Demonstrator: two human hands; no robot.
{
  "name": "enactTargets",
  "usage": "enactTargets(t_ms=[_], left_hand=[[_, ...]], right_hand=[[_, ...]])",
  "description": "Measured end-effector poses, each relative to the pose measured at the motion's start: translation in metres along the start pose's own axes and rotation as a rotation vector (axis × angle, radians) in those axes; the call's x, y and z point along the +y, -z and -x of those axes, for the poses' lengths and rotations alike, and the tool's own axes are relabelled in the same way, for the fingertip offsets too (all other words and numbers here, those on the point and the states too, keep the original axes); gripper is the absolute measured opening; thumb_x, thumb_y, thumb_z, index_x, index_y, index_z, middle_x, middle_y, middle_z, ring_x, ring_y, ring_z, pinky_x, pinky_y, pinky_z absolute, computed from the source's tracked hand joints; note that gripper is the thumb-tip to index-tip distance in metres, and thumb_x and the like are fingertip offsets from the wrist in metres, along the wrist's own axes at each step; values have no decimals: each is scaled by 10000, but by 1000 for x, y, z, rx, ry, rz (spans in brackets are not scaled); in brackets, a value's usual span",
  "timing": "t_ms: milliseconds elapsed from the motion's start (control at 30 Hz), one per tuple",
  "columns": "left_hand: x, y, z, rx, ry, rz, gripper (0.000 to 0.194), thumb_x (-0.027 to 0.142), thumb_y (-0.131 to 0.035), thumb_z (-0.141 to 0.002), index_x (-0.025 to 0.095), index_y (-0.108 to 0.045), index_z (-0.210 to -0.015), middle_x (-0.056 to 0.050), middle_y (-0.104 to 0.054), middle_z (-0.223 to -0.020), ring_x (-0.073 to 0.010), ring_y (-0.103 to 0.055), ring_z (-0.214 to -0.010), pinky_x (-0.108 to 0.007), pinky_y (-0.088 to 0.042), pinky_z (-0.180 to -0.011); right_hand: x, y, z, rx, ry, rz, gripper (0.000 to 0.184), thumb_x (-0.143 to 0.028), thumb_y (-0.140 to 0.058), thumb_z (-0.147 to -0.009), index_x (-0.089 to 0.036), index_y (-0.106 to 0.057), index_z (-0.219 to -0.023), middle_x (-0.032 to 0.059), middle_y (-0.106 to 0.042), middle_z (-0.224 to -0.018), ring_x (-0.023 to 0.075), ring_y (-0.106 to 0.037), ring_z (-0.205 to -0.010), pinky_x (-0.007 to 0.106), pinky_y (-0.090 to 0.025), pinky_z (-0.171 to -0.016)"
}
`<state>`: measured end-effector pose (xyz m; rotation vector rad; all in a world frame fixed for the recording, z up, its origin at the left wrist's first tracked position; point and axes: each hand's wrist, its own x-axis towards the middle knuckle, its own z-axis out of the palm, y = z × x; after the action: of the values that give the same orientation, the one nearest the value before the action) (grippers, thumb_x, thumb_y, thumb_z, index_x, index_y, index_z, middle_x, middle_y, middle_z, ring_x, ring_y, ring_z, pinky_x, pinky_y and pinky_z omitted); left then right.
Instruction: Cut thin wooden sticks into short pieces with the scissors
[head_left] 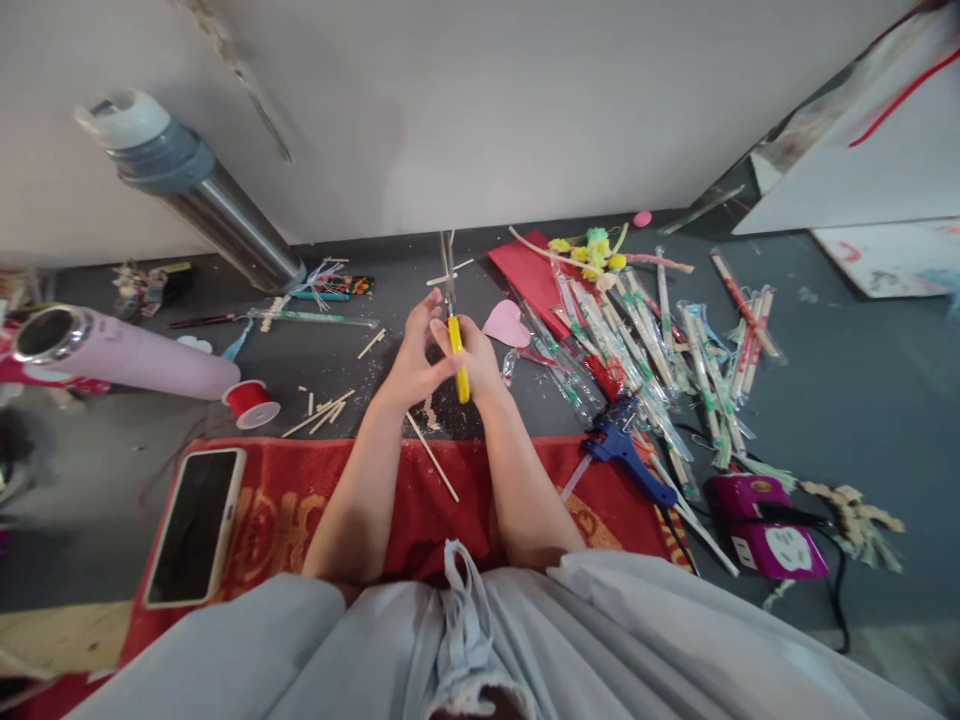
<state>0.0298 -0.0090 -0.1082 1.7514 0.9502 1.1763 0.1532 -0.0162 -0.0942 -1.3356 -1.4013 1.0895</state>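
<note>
My right hand (480,358) is closed round the yellow handle of a pair of scissors (459,362). The narrow metal blades point away from me, toward the wall. Close beside it, my left hand (411,358) has its fingers curved and its thumb apart from them. The left thumb reaches across to the yellow handle, and I see nothing held in that hand. Thin wooden sticks (324,412) and pale crumbs lie on the grey table around the hands. A pink paper heart (507,324) is just right of my right hand. One longer stick (433,458) lies between my forearms.
On the left are a steel flask (232,230), a pink bottle (161,355), a red spool (251,404) and a phone (196,528) on a red towel (277,500). To the right are wrapped stick bundles (622,340), a blue glue gun (626,455) and a purple power block (769,525) with cord.
</note>
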Motion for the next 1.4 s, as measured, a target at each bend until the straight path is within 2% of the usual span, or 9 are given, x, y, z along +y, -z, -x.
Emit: enactTargets(t_ms=[67,133,200,333,433,733,1000,1133,1400], left_hand=[[1,8,-3,170,-9,-39,664,691,-526,-830,285,-438,-1347,-116,-487,-1385,-256,-548,-1232,-386,-498,-990],[4,15,-6,324,-12,-105,527,640,-481,-887,261,-515,-1252,-95,-584,-1240,-187,-627,-1048,-323,-521,-888],[10,22,-7,401,-13,-183,462,614,-475,-905,223,-579,-1128,-71,-648,-1073,-148,-645,-891,-282,-516,-791],[22,31,-6,370,-21,-326,431,552,-427,-948,184,-618,-830,-23,-652,-782,-126,-623,-739,-245,-471,-689],[23,34,-5,357,-17,-380,382,456,-454,-949,185,-581,-711,2,-605,-670,-114,-576,-638,-234,-432,-622],[22,35,-6,426,-54,-447,241,237,-503,-842,187,-519,-607,10,-547,-584,-112,-524,-569,-222,-390,-560],[22,30,-7,469,50,-413,213,174,-503,-801,188,-503,-588,20,-532,-568,-105,-517,-531,-215,-384,-530],[17,30,-6,467,56,-349,225,206,-530,-814,186,-514,-591,24,-510,-561,-100,-504,-527,-216,-375,-527],[26,30,-6,367,59,-58,416,520,-616,-825,182,-526,-598,34,-457,-533,-79,-424,-468,-216,-328,-461]], right_hand=[[-3,1,1,-2,-11,73,529,-690,-507,-815,-187,-550,-974,50,-652,-862,196,-614,-781,356,-488,-759],[-5,1,2,13,34,165,535,-686,-544,-798,-181,-547,-976,59,-647,-886,198,-602,-808,368,-488,-801],[-4,1,4,44,108,257,541,-673,-559,-800,-168,-553,-995,91,-643,-952,221,-598,-880,398,-480,-870],[-2,-2,6,45,192,396,595,-654,-574,-808,-142,-539,-1110,153,-622,-1088,282,-582,-1027,446,-448,-963],[-1,-4,7,20,189,449,618,-653,-577,-804,-142,-519,-1147,164,-606,-1124,306,-571,-1073,463,-439,-988],[0,-8,8,3,182,531,607,-635,-568,-807,-132,-500,-1141,173,-589,-1127,326,-552,-1080,474,-434,-995],[3,-7,8,26,196,548,561,-595,-553,-829,-132,-502,-1140,183,-572,-1135,329,-540,-1076,490,-431,-991],[1,-5,8,3,203,540,573,-573,-562,-828,-116,-486,-1164,195,-557,-1151,333,-525,-1107,487,-429,-998],[-2,-6,10,-46,219,496,580,-571,-581,-811,-121,-467,-1159,192,-558,-1122,315,-544,-1067,480,-445,-970]])
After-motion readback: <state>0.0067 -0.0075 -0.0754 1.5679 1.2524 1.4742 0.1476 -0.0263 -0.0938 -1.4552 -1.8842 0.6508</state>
